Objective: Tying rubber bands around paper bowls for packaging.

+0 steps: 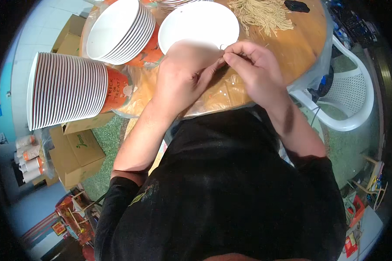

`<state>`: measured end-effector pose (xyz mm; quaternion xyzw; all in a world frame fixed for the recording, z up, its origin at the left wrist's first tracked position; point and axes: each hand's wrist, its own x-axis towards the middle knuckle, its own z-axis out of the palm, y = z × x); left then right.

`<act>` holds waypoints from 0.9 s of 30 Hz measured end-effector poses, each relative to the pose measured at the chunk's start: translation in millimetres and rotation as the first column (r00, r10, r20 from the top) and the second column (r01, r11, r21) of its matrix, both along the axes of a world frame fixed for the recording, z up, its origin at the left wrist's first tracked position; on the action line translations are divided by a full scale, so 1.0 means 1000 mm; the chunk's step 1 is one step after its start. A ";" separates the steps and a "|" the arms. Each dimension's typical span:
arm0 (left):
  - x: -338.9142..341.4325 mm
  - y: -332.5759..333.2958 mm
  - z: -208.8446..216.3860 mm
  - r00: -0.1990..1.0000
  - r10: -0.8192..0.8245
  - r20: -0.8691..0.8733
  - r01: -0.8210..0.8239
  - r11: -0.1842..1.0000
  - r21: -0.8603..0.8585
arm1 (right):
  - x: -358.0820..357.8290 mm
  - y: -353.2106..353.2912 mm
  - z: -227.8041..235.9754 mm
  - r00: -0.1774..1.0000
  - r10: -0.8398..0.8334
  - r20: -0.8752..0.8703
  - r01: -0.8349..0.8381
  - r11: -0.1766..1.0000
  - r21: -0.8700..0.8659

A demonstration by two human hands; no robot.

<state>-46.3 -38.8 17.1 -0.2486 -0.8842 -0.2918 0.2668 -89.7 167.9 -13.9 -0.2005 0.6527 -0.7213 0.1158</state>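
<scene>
White-lined bucket [198, 24] sits at twelve o'clock, rim beside the left hand [181, 71], whose finger state cannot be told; right hand [258, 69] presses fingertips together; tabletop [304, 43] leaves room toward two o'clock.

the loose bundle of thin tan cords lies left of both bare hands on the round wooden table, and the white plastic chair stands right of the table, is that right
Left is wrong: the head view shows the bundle of thin tan cords on the round wooden table beyond the bare right hand. The white plastic chair does stand right of the table.
</scene>
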 end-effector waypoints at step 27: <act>0.003 -0.005 -0.005 1.000 0.014 0.027 -0.016 0.999 0.042 | -0.042 0.016 0.024 0.601 0.251 -0.759 0.254 0.841 0.479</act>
